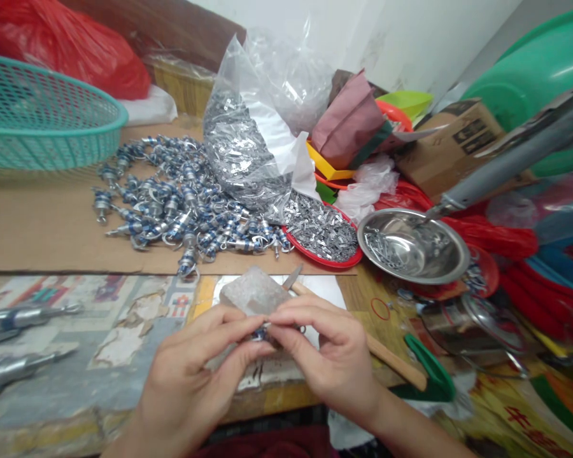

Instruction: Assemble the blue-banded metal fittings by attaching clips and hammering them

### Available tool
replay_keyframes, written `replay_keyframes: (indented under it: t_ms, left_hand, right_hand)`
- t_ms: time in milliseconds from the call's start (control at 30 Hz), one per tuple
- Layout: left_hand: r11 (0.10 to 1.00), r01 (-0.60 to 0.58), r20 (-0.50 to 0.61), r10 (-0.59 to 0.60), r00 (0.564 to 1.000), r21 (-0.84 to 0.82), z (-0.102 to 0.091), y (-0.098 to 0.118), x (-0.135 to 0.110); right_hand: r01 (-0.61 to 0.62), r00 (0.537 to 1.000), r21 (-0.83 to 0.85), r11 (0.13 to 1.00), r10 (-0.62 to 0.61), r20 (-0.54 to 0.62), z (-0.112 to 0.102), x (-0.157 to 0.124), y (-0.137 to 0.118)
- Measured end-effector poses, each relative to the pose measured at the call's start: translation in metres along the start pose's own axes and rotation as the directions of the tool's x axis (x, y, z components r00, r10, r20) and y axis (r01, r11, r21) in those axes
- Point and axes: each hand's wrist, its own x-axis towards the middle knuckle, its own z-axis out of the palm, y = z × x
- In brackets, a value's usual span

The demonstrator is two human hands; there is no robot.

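Though it is mostly hidden, small blue-and-silver metal piece [258, 333] shows tiny ring end [302, 329] toward three o'clock; left hand [195, 359], right hand [332, 346]: grips pinched narrowly on it.

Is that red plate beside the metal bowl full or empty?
Full: small metal pieces cover the red plate, leaving only part of its rim showing.

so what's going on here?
A person's left hand and right hand pinch a small blue-and-metal part, mostly hidden in their grip. Just beyond is a grey block. Farther back: a pile of blue-and-silver parts on cardboard, a red plate heaped with small metal pieces, and a steel bowl holding some metal pieces.
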Motion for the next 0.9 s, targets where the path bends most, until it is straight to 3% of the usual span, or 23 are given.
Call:
replay_keyframes:
  t_ms: [133,300,400,467,567,667,767,900]
  left_hand:
    - [1.000,0.027,0.064,-0.027,0.998,0.002,-0.004,0.001,0.004]
    - [0.995,0.087,0.075,-0.084,0.994,-0.041,-0.009,0.000,0.003]
    - [0.967,0.231,0.102,-0.220,0.970,-0.111,-0.012,-0.001,0.004]
    - [0.951,0.275,0.112,-0.261,0.959,-0.143,-0.013,0.000,0.005]
    - [0.968,0.229,0.063,-0.223,0.973,-0.099,-0.014,0.004,0.006]
    - [0.991,0.131,0.034,-0.130,0.991,-0.014,-0.014,0.007,0.005]
    - [0.999,0.030,0.025,-0.031,0.999,0.033,-0.014,0.007,0.002]
    - [0.997,0.032,0.022,-0.034,0.999,0.064,-0.011,0.003,-0.001]
  right_hand:
    - [-0.089,0.996,0.050,0.995,0.088,0.012,0.000,-0.001,0.002]
    - [-0.041,0.999,0.061,0.997,0.041,0.014,0.000,-0.008,0.007]
    - [0.158,0.987,-0.040,0.987,-0.156,0.044,-0.003,-0.013,0.012]
    - [0.328,0.942,-0.119,0.937,-0.316,0.111,-0.008,-0.016,0.015]
    - [0.496,0.861,-0.215,0.841,-0.445,0.247,-0.016,-0.016,0.018]
    - [0.555,0.822,-0.257,0.791,-0.473,0.318,-0.022,-0.013,0.017]
    - [0.520,0.851,-0.282,0.807,-0.460,0.252,-0.021,-0.010,0.014]
    - [0.370,0.929,-0.253,0.894,-0.355,0.105,-0.013,-0.008,0.010]
